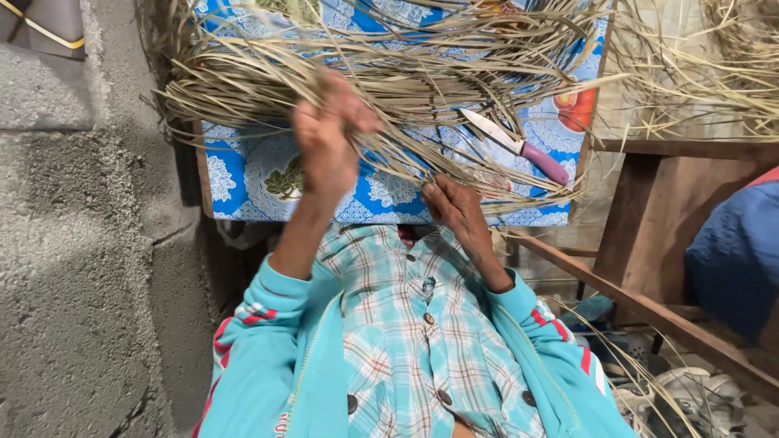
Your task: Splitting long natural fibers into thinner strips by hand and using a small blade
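Observation:
A loose heap of dry straw-coloured fibre strips (389,77) lies across a table covered with a blue patterned cloth (243,174). My left hand (329,134) is raised over the table's near edge and grips a bunch of these strips. My right hand (456,207) sits lower at the table edge, fingers pinched on a few thin strips that run up to the left hand. A knife with a pink handle (519,146) lies on the cloth just right of my hands, blade pointing left.
A grey concrete wall (81,243) runs along the left. More dry fibre (698,65) lies on a wooden bench (690,154) at the right. A dark blue bundle (734,259) and sandals (690,397) sit low right.

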